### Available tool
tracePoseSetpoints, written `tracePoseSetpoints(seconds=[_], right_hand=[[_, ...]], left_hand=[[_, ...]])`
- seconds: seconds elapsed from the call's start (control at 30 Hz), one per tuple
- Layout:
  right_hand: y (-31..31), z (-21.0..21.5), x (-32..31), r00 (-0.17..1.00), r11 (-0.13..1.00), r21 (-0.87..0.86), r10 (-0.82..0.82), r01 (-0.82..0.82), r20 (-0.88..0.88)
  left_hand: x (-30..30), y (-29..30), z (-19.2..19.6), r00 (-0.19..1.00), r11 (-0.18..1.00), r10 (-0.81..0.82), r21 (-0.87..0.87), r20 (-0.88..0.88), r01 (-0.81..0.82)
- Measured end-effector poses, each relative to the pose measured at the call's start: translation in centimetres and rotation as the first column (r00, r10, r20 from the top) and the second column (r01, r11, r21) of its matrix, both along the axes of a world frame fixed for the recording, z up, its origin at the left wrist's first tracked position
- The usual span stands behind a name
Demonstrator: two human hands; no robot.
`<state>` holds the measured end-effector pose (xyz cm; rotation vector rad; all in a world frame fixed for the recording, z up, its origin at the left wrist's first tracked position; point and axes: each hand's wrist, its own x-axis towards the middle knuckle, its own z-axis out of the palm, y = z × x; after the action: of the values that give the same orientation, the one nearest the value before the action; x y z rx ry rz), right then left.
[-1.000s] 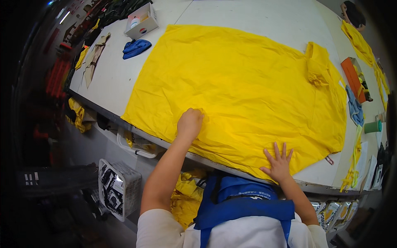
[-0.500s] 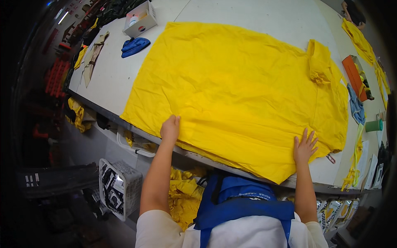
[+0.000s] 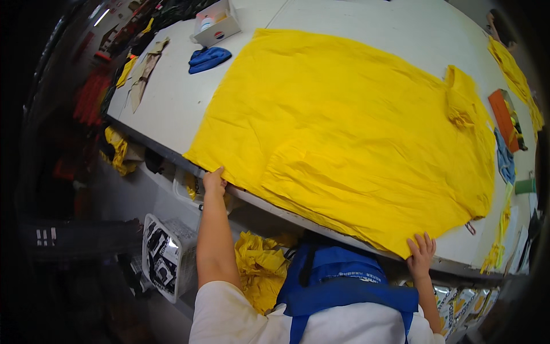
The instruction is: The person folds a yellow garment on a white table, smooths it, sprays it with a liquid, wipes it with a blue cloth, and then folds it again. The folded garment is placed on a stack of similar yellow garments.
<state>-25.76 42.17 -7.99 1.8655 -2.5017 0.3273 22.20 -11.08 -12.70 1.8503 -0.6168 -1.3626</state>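
Note:
A large yellow garment [image 3: 344, 109] lies spread over the white table, lightly wrinkled, with a short gathered sleeve [image 3: 460, 100] at its far right. Its near edge hangs along the table's front edge. At the near left part of that edge, my left hand [image 3: 215, 182] is closed, pinching the cloth between thumb and fingers. My right hand [image 3: 421, 253] rests at the near right corner of the garment, its fingers stretched out and a little apart, touching the cloth.
On the white table [image 3: 166, 109] are a blue cloth [image 3: 208, 59], a small white box [image 3: 216, 26], an orange box [image 3: 504, 119], a green thread spool [image 3: 525, 186] and a small metal clip [image 3: 471, 228]. Below stand a white wire basket [image 3: 182, 235] and crumpled yellow cloth [image 3: 259, 272].
My left hand has moved from on top of the cloth to its near edge. My right hand has slid nearer to the garment's corner. The cloth's near part lies differently.

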Motion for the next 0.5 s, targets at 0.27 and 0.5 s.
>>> tracePoseSetpoints(seconds=[0.27, 0.5], right_hand=[[4.2, 1.6, -4.0, 0.933, 0.998, 0.044, -0.052, 0.038, 0.356], [-6.6, 10.0, -12.6, 0.799, 0.848, -0.027, -0.487, 0.529, 0.353]], left_hand=[[4.0, 2.7, 4.9, 0.760, 0.951, -0.192, -0.309, -0.621, -0.012], [-10.9, -6.7, 14.0, 0.919, 0.883, -0.341, -0.403, -0.199, 0.240]])
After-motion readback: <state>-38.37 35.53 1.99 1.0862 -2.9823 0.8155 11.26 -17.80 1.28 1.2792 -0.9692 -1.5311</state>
